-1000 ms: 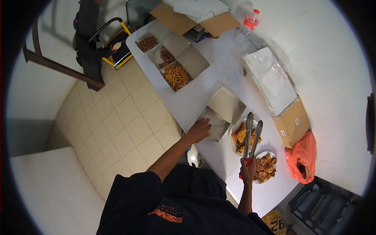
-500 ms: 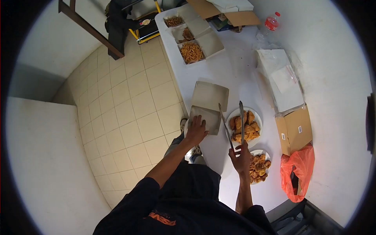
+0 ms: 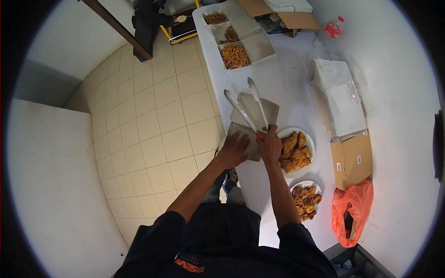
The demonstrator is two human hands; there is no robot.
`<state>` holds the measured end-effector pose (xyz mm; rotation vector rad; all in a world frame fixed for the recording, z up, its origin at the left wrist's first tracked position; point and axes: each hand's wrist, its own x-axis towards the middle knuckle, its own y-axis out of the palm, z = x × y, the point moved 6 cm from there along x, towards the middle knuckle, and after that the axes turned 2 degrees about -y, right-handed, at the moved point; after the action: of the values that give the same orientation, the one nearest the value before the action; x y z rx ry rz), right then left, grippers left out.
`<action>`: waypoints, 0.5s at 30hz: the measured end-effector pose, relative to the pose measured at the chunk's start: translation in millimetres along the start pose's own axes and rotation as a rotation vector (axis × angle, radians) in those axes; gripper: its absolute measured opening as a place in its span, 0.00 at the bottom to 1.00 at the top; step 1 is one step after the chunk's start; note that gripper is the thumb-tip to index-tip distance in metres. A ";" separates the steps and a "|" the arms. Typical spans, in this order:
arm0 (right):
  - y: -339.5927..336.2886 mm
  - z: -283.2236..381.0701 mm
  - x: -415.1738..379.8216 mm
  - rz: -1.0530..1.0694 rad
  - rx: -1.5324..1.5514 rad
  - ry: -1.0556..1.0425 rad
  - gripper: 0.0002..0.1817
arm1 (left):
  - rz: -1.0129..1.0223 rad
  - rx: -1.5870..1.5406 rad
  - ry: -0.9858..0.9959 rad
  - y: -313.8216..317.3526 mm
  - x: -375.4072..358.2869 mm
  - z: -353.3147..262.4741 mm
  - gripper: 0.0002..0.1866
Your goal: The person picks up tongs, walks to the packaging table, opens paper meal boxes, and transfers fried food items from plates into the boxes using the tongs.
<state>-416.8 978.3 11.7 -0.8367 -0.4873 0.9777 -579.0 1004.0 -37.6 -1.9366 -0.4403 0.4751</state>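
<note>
My right hand (image 3: 269, 146) is wrapped round the handle end of metal tongs (image 3: 241, 111). The tongs' two arms are spread, with nothing between the tips, and reach over an opened cardboard food box (image 3: 270, 111). My left hand (image 3: 234, 151) lies with fingers apart on the near half of that box. No food shows in the visible part of the box; the hands cover some of it. Right of my right hand stands a white plate (image 3: 311, 141) of fried chicken pieces (image 3: 295, 155). A second plate (image 3: 316, 186) nearer me bears smaller browned pieces (image 3: 306, 203).
Further along the table (image 3: 292, 81) are opened boxes, one holding fries (image 3: 235, 56). By the wall are a bottle (image 3: 333, 28), a plastic-wrapped white stack (image 3: 340, 99), a brown carton (image 3: 351, 160) and a red bag (image 3: 353, 213). A yellow-framed trolley (image 3: 183, 31) stands on the floor.
My right hand has carried the tongs left and away from me, from over the chicken plate to over the opened box. My left hand stays on the box.
</note>
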 end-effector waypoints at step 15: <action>-4.5 -10.8 7.5 0.111 -0.055 -0.005 0.23 | -0.166 0.033 0.106 -20.3 1.0 -6.7 0.33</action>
<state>-403.2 979.3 8.8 -0.9186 -0.4782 1.0727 -576.6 1007.1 -16.5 -1.8654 -0.5163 0.2697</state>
